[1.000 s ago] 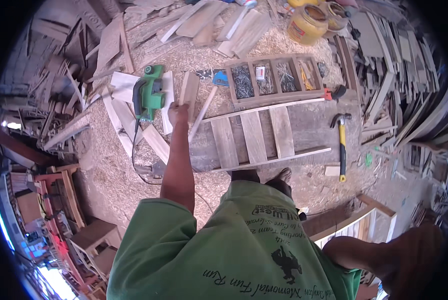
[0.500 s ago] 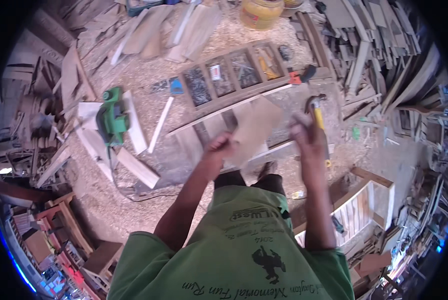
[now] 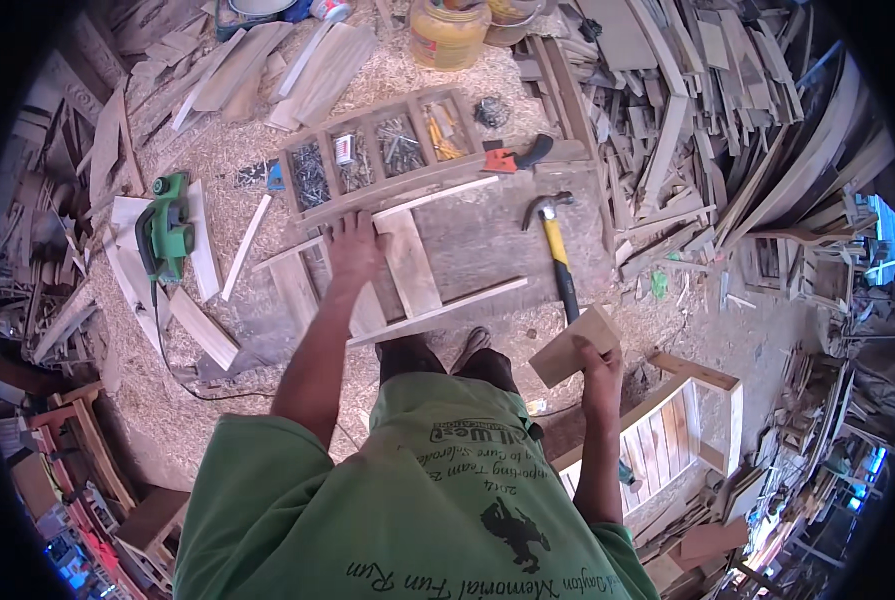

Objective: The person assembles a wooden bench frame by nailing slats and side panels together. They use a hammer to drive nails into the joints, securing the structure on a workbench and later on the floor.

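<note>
A wooden frame (image 3: 410, 262) of two long rails with several slats across lies on the worktop in front of me. My left hand (image 3: 356, 252) rests flat on its far rail and a slat, fingers spread, holding nothing. Off to the right, clear of the frame, my right hand (image 3: 602, 372) grips a flat tan rectangular piece (image 3: 566, 345) by its edge; whether it is a sheet or a thin board I cannot tell. A claw hammer (image 3: 556, 245) with a yellow and black handle lies right of the frame, its lower end partly behind the tan piece.
Beyond the frame sits a divided wooden tray (image 3: 368, 196) of nails. Near it lies an orange and black handled tool (image 3: 516, 158). A green electric planer (image 3: 171, 235) with a cord is at left. A slatted wooden piece (image 3: 658, 440) stands lower right; scrap wood (image 3: 708, 100) piles up behind.
The tan piece has gone from my left hand to my right, which has moved down and rightward with it. My left hand has come down onto the frame. The view has shifted.
</note>
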Available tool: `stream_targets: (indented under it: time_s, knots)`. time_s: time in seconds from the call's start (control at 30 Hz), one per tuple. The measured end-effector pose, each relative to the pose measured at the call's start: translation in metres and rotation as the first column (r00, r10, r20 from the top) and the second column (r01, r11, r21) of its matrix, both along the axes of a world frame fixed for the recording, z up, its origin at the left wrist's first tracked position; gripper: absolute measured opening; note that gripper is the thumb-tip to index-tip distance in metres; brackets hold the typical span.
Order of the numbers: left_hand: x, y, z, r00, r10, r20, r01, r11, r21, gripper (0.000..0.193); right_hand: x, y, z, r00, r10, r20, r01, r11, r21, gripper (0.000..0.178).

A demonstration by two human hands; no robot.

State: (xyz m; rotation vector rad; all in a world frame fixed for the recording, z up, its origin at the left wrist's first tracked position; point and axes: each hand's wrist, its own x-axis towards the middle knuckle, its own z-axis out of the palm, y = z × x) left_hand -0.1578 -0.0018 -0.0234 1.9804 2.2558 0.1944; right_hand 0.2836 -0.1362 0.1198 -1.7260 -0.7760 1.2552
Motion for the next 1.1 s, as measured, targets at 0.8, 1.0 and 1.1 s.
stream_targets:
  time_s: [0.8, 1.0, 1.1]
  knots:
    - [0.009, -0.079, 0.178, 0.887, -0.244, 0.393, 0.167, 0.961, 0.221, 0.046, -0.041, 0.105, -0.009, 0.768, 0.640, 0.012, -0.608, 0.724, 0.326, 0.042]
    - [0.009, -0.076, 0.178, 0.874, -0.229, 0.429, 0.130, 0.960, 0.248, 0.047, -0.084, 0.156, -0.036, 0.639, 0.768, 0.047, -0.738, 0.596, 0.316, 0.045]
    - [0.011, -0.074, 0.176, 0.851, -0.211, 0.482, 0.104, 0.966, 0.238, 0.045, -0.092, 0.173, -0.055, 0.584, 0.811, 0.027, -0.767, 0.541, 0.346, 0.047]
